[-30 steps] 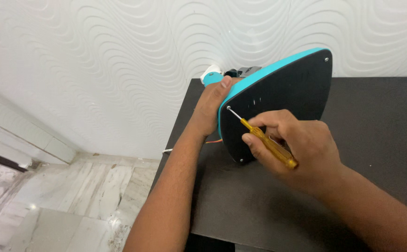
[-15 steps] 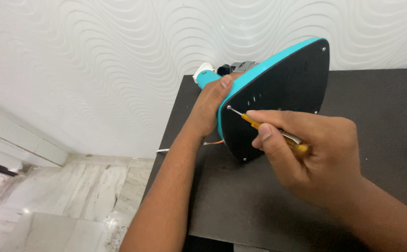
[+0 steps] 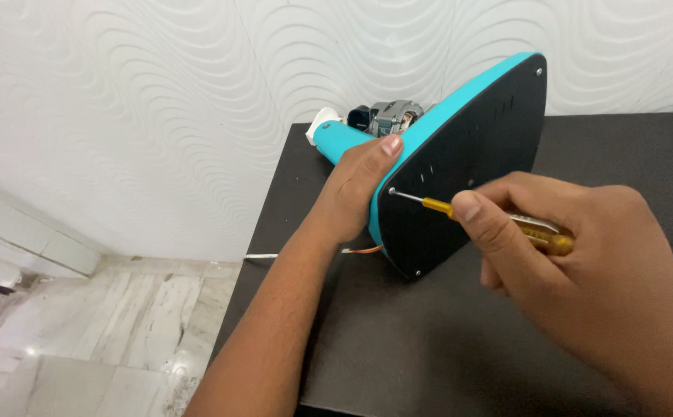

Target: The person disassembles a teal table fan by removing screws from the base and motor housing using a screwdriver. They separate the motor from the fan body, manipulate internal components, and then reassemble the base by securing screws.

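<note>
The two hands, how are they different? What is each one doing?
The left hand wraps flat around the teal edge of the appliance, steadying it on the black table; the right hand pinches a yellow-handled screwdriver. The left hand sits behind the black base plate, the right hand in front of it. The left hand holds something big, the right something thin. Both are bare.
</note>
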